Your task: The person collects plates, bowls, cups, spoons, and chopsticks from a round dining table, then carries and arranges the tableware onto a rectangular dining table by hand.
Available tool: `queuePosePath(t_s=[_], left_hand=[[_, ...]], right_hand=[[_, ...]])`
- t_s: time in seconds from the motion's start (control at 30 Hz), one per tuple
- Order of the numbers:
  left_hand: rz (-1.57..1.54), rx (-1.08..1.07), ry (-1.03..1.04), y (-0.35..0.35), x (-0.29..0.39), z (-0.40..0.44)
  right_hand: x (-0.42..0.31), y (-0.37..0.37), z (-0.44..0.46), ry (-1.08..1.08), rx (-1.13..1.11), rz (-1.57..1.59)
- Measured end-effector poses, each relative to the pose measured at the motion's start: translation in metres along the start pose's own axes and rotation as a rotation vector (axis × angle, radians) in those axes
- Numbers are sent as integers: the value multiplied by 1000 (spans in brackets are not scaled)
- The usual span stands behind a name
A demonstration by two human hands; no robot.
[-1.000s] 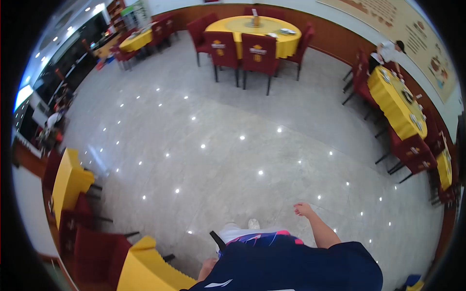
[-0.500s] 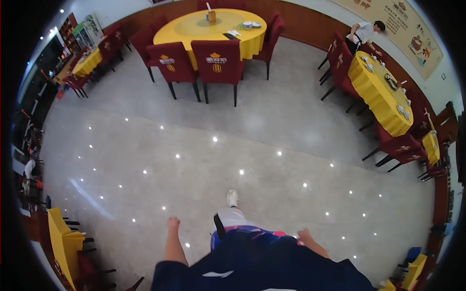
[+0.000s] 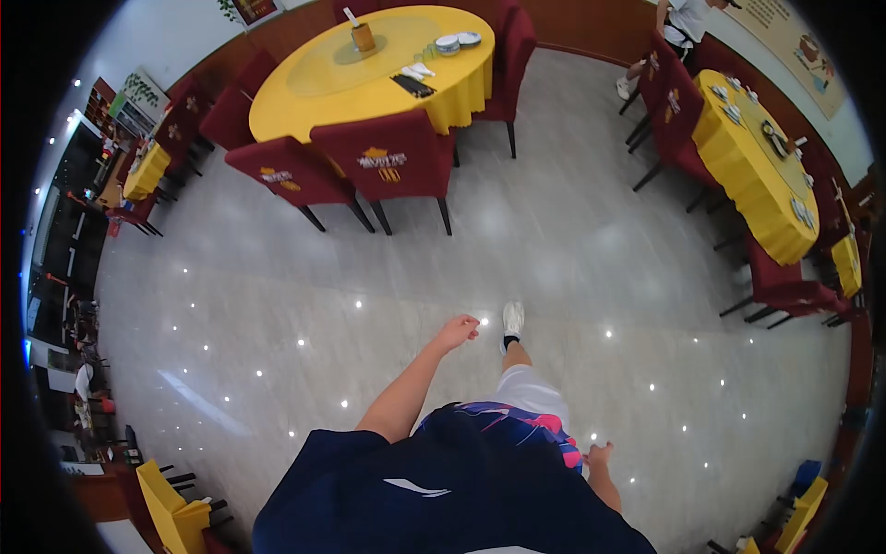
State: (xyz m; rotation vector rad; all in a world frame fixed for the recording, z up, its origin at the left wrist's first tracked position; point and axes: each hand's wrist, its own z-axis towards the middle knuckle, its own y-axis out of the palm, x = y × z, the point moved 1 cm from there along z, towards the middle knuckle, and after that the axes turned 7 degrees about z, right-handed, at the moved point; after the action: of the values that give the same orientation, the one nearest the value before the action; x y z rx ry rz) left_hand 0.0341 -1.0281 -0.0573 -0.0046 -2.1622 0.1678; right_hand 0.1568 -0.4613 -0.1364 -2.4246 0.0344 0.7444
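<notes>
My left hand (image 3: 459,331) swings forward over the tiled floor, below the near chairs, with its fingers curled in and nothing seen in them. My right hand (image 3: 598,454) hangs low beside my patterned shirt hem, its fingers loosely apart and no object showing in it. Neither hand touches furniture. Between them, one white shoe (image 3: 513,319) is stepped out ahead on the floor. Nearest ahead stand two dark red chairs (image 3: 391,166) at a round table with a yellow cloth (image 3: 305,103).
The round table bears stacked bowls (image 3: 448,44), a wooden holder (image 3: 363,37) and black chopsticks or sleeves (image 3: 413,86). At right, a set yellow table (image 3: 752,171) has red chairs around it; a person (image 3: 685,26) stands behind. Shiny floor (image 3: 554,231) lies between.
I have moved closer to the round table, and the view has turned. My left hand has swung forward and rightward. My right hand shows lower, closer to my side.
</notes>
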Motion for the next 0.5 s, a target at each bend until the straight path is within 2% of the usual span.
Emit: queuePosePath(t_s=[0.07,0.1,0.17,0.23,0.27,0.3,0.33,0.37,0.4,0.43,0.5], left_hand=[[122,-8,-22,-29,1,45],[238,-30,-36,-45,0,63],[365,-46,-198,-83,1,85],[255,78,-327,-117,24,87],[265,71,-341,-137,34,95],[139,194,-374,-152,34,98],[4,316,-414,-160,31,95],[-12,306,-448,-167,34,95],[-154,409,-476,-177,38,101],[-296,515,-498,-184,42,111],[-374,550,-584,-188,34,132]], right_hand=[[-50,21,17,223,35,-42],[-74,41,52,159,12,39],[-137,82,114,43,-105,138],[-258,137,141,-197,-193,-124],[-287,176,195,-479,-218,-313],[-367,204,180,-427,-303,-254],[-431,237,177,-549,-328,-317],[-454,283,236,-907,-300,-448],[-549,305,171,-626,-420,-413],[-595,347,182,-749,-417,-520],[-690,424,167,-604,-593,-415]])
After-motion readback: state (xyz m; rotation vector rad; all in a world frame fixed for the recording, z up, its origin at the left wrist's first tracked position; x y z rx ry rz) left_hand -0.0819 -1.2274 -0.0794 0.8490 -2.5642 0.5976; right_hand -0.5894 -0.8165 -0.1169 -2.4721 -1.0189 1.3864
